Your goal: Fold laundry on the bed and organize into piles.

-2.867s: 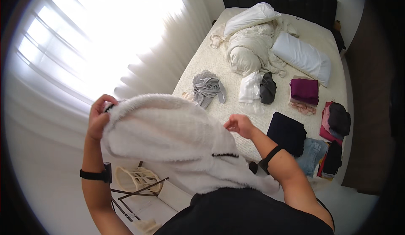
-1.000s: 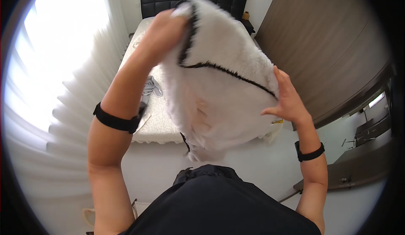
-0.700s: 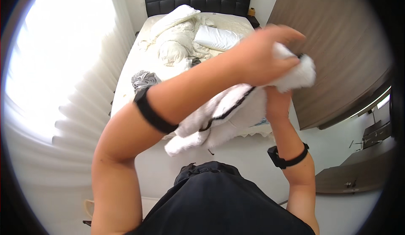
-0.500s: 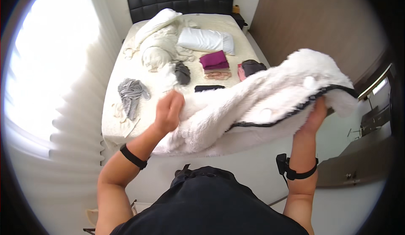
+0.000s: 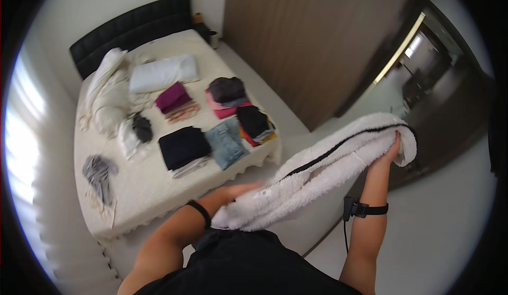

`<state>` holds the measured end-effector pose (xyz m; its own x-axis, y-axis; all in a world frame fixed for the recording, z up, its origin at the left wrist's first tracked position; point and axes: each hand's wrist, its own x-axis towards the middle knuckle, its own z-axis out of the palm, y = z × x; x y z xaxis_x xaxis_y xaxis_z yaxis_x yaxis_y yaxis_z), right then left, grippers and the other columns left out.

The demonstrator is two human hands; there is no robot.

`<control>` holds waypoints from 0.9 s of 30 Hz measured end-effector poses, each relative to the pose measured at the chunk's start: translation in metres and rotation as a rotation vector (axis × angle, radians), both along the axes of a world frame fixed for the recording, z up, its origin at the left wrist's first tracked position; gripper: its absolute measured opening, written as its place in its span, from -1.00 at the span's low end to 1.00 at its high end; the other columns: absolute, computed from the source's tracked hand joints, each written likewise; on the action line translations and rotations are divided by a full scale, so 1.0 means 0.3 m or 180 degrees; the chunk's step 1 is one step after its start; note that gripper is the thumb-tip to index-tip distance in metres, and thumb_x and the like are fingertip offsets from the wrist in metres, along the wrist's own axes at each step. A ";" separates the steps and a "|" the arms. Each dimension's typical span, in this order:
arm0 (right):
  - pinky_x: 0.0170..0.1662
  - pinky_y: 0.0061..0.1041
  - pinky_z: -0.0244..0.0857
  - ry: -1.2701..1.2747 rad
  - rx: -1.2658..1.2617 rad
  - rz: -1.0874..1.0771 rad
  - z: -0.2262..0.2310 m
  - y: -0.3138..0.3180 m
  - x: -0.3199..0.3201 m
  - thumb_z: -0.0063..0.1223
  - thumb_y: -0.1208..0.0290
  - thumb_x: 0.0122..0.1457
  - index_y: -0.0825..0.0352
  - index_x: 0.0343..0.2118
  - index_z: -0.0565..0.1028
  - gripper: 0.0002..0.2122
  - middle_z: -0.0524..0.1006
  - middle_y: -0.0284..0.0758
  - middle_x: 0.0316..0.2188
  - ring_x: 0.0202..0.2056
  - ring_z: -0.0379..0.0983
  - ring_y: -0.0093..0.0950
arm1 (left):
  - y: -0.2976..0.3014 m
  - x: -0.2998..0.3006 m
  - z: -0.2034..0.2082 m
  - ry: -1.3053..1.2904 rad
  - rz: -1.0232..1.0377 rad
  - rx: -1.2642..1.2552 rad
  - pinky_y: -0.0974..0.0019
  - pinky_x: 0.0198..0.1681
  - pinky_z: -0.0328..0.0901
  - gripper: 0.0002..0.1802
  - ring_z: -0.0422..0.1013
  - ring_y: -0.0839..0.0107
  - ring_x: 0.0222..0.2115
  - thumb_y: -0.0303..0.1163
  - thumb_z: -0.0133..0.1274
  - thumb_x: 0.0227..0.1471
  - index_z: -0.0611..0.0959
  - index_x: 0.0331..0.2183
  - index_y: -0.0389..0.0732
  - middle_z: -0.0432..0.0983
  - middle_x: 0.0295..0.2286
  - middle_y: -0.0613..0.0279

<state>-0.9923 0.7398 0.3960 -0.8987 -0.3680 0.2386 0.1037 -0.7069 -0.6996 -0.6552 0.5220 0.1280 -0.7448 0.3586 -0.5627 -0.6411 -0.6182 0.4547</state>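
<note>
A long, fluffy white fleece garment (image 5: 328, 162) with black edging stretches in the air in front of me, past the foot of the bed. At its right end my right hand (image 5: 390, 151) is closed round the cloth, part of which folds over the fingers. My left hand (image 5: 241, 190) lies along the garment's lower left end, near a small white label. Motion smears its fingers, and the cloth hides part of them, so their grip does not show.
On the bed (image 5: 148, 205) lie folded dark trousers (image 5: 184, 147), jeans (image 5: 226, 142), a purple folded cloth (image 5: 172, 98), stacked dark clothes (image 5: 255, 121) and a crumpled grey garment (image 5: 99, 176). A pillow (image 5: 164, 74) rests farther back. A brown wall panel (image 5: 296, 46) stands right.
My view has turned right, so the bed sits farther left. The garment has swung off the bed and narrowed into a long fold. My left hand has gone from a fist to a blurred reach.
</note>
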 end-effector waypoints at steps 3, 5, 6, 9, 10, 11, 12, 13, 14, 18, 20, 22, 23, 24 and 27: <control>0.16 -0.18 0.27 -0.0624 0.0201 -0.0527 -0.002 0.192 -0.110 -0.27 0.08 0.29 0.28 0.04 0.43 -0.56 0.50 -0.19 0.01 0.03 0.42 -0.16 | -0.071 -0.079 0.045 -0.0381 0.0016 0.0104 0.08 0.26 0.06 -0.03 0.28 0.17 0.12 0.29 0.06 0.01 0.28 0.24 -0.18 0.30 0.15 0.04; 0.16 -0.18 0.27 -0.0787 0.0164 -0.0868 -0.011 0.225 -0.151 -0.27 0.11 0.29 0.30 0.04 0.43 -0.57 0.50 -0.19 0.01 0.03 0.41 -0.16 | -0.080 -0.190 -0.048 0.0577 -0.1553 -0.1121 0.05 0.29 -0.02 0.17 0.17 0.07 0.20 0.32 0.12 -0.07 0.05 0.32 -0.19 0.20 0.20 -0.08; 0.16 -0.23 0.26 -0.0603 0.0146 -0.0867 -0.004 0.238 -0.162 -0.26 0.14 0.29 0.28 0.03 0.43 -0.60 0.51 -0.25 -0.01 0.03 0.41 -0.23 | -0.083 -0.261 -0.072 0.1073 -0.2034 -0.2015 0.07 0.29 -0.03 0.24 0.12 0.04 0.22 0.33 0.13 -0.09 -0.08 0.33 -0.18 0.15 0.21 -0.13; 0.14 -0.25 0.27 -0.0517 0.0038 -0.1349 0.036 0.233 -0.140 -0.25 0.16 0.30 0.29 0.02 0.42 -0.62 0.50 -0.25 -0.02 0.03 0.41 -0.24 | -0.057 -0.467 0.005 0.1543 -0.2682 -0.3393 0.13 0.26 0.03 0.20 0.14 -0.01 0.21 0.32 0.07 -0.03 -0.12 0.33 -0.17 0.21 0.16 -0.26; 0.14 -0.26 0.28 -0.0238 0.0047 -0.1526 0.001 0.283 -0.180 -0.24 0.16 0.31 0.30 0.03 0.41 -0.62 0.49 -0.25 0.00 0.03 0.41 -0.25 | -0.042 -0.520 0.040 0.1361 -0.2137 -0.3201 0.14 0.22 0.08 0.10 0.19 -0.01 0.17 0.28 0.05 0.01 -0.05 0.31 -0.15 0.27 0.11 -0.24; 0.14 -0.26 0.28 -0.0239 0.0042 -0.1580 -0.007 0.316 -0.212 -0.24 0.16 0.31 0.30 0.03 0.41 -0.62 0.49 -0.25 0.00 0.03 0.41 -0.25 | -0.036 -0.568 0.052 0.1150 -0.1556 -0.3014 0.15 0.19 0.12 0.00 0.24 0.00 0.13 0.24 0.02 0.06 0.02 0.29 -0.12 0.32 0.07 -0.23; 0.14 -0.26 0.28 -0.0072 0.0029 -0.1705 -0.007 0.344 -0.239 -0.24 0.15 0.31 0.30 0.04 0.40 -0.61 0.48 -0.25 0.01 0.04 0.40 -0.25 | -0.025 -0.604 -0.009 0.1367 -0.1189 -0.2633 0.20 0.09 0.23 -0.27 0.37 0.11 0.01 0.12 0.03 0.11 0.30 0.14 -0.14 0.48 -0.09 -0.06; 0.14 -0.26 0.28 0.0088 0.0029 -0.1826 -0.010 0.370 -0.268 -0.25 0.15 0.31 0.31 0.05 0.40 -0.60 0.48 -0.25 0.02 0.05 0.40 -0.25 | -0.011 -0.651 -0.007 0.1381 -0.1223 -0.2618 0.20 0.09 0.23 -0.27 0.37 0.11 0.01 0.12 0.03 0.11 0.30 0.14 -0.14 0.48 -0.09 -0.06; 0.14 -0.26 0.28 0.0085 0.0043 -0.1851 -0.013 0.395 -0.297 -0.25 0.15 0.31 0.31 0.05 0.40 -0.60 0.48 -0.25 0.02 0.05 0.40 -0.25 | 0.019 -0.689 0.025 0.2019 -0.1484 -0.2679 0.21 0.03 0.27 -0.36 0.41 0.13 -0.06 0.04 0.09 0.09 0.39 0.06 -0.17 0.51 -0.15 -0.04; 0.15 -0.26 0.26 0.0106 0.0072 -0.2473 -0.058 0.465 -0.423 -0.25 0.17 0.32 0.31 0.06 0.39 -0.61 0.46 -0.24 0.04 0.07 0.38 -0.25 | 0.088 -0.914 0.114 0.3388 -0.1098 -0.3222 0.21 -0.14 0.35 -0.64 0.48 0.09 -0.26 -0.28 0.20 -0.04 0.57 -0.19 -0.24 0.56 -0.30 -0.02; 0.17 -0.25 0.25 0.0104 0.0140 -0.2583 -0.097 0.524 -0.501 -0.27 0.17 0.33 0.30 0.09 0.36 -0.60 0.43 -0.23 0.08 0.09 0.36 -0.24 | 0.023 -1.116 0.113 0.3275 -0.0050 -0.4258 0.16 -0.25 0.34 -0.73 0.44 -0.01 -0.35 -0.45 0.16 -0.16 0.55 -0.30 -0.23 0.52 -0.36 -0.05; 0.18 -0.26 0.22 0.0178 0.0178 -0.2875 -0.203 0.604 -0.595 -0.23 0.19 0.32 0.32 0.13 0.33 -0.58 0.41 -0.24 0.10 0.11 0.34 -0.27 | -0.087 -1.315 0.212 0.2730 0.1313 -0.4790 0.07 -0.33 0.32 -0.81 0.41 -0.07 -0.38 -0.49 0.13 -0.19 0.51 -0.42 -0.23 0.47 -0.45 -0.02; 0.19 -0.29 0.21 0.0144 0.0485 -0.2992 -0.267 0.619 -0.637 -0.19 0.17 0.31 0.33 0.15 0.32 -0.56 0.41 -0.25 0.10 0.11 0.34 -0.29 | -0.153 -1.409 0.251 0.2792 0.1782 -0.4973 0.04 -0.35 0.31 -0.83 0.40 -0.10 -0.40 -0.47 0.13 -0.19 0.49 -0.46 -0.23 0.44 -0.48 -0.03; 0.19 -0.31 0.20 0.0086 0.0792 -0.3094 -0.338 0.622 -0.678 -0.15 0.14 0.31 0.35 0.16 0.31 -0.54 0.40 -0.26 0.10 0.11 0.33 -0.31 | -0.220 -1.496 0.288 0.2823 0.2259 -0.5149 0.02 -0.37 0.30 -0.83 0.38 -0.13 -0.41 -0.46 0.13 -0.18 0.46 -0.50 -0.23 0.40 -0.51 -0.03; 0.07 -0.42 0.29 -0.0686 0.1738 -0.3215 -0.605 0.663 -0.806 -0.07 0.01 0.28 0.31 0.12 0.35 -0.50 0.43 -0.30 0.03 -0.01 0.39 -0.37 | -0.304 -1.766 0.436 0.2772 0.2085 -0.5444 0.00 -0.35 0.30 -0.88 0.40 -0.17 -0.37 -0.40 0.08 -0.11 0.52 -0.49 -0.25 0.48 -0.49 -0.08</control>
